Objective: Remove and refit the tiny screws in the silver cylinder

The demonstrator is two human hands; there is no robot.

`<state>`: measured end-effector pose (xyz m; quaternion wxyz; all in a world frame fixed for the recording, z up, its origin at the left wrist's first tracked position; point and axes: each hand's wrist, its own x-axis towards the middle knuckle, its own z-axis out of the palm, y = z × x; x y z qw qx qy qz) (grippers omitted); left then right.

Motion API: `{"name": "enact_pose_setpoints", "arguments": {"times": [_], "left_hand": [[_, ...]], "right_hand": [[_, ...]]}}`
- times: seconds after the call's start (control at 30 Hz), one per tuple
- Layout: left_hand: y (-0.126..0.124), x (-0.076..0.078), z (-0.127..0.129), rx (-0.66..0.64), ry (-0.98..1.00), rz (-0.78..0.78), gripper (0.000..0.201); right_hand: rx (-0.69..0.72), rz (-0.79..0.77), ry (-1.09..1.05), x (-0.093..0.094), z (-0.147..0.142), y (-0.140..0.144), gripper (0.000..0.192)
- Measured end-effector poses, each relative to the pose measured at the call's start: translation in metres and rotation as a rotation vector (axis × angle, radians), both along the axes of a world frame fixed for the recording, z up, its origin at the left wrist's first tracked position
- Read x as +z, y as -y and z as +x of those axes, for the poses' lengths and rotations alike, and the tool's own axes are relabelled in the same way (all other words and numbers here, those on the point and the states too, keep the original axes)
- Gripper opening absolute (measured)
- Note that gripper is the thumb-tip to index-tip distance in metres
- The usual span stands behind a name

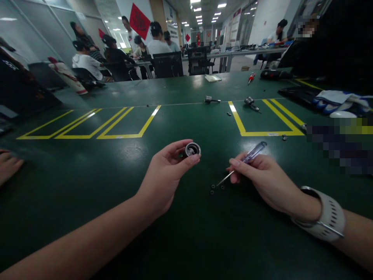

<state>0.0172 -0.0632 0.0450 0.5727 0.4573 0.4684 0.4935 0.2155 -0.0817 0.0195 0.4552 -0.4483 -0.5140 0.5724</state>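
Left hand (166, 171) holds a small metal ring part (192, 149) in a fingertip grip above the green table (87, 175), mid-width. Right hand (262, 175) grips a clear-handled screwdriver (247, 160), tip over tiny dark nuts (217, 188), their detail unclear. Far right edge is blurred out.

On the table (87, 217), my left hand (164, 175) holds a ring (192, 149) left of my right hand (262, 175) with its screwdriver (244, 162); three small nuts (217, 188) lie between them, two metal fittings (212, 100) farther back.
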Motion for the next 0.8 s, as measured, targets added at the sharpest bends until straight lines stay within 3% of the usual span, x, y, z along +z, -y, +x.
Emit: {"name": "enact_pose_setpoints", "arguments": {"times": [0.1,0.27,0.6,0.7,0.8], "left_hand": [[0.005,-0.003,0.001,0.013,0.017,-0.085,0.036],[0.009,-0.009,-0.005,-0.079,0.017,-0.129,0.033],[0.012,-0.005,-0.009,-0.131,-0.014,-0.177,0.035],[0.012,-0.006,-0.009,-0.137,-0.011,-0.193,0.035],[0.012,-0.006,-0.010,-0.151,-0.016,-0.202,0.035]], "right_hand": [[0.006,-0.005,0.021,-0.007,0.005,-0.001,0.019],[-0.010,0.032,0.058,-0.013,0.008,-0.004,0.020],[0.041,0.329,0.551,0.001,0.002,0.003,0.027],[0.027,0.234,0.455,-0.001,0.000,0.003,0.028],[0.004,0.042,0.182,-0.006,-0.001,0.000,0.025]]}}
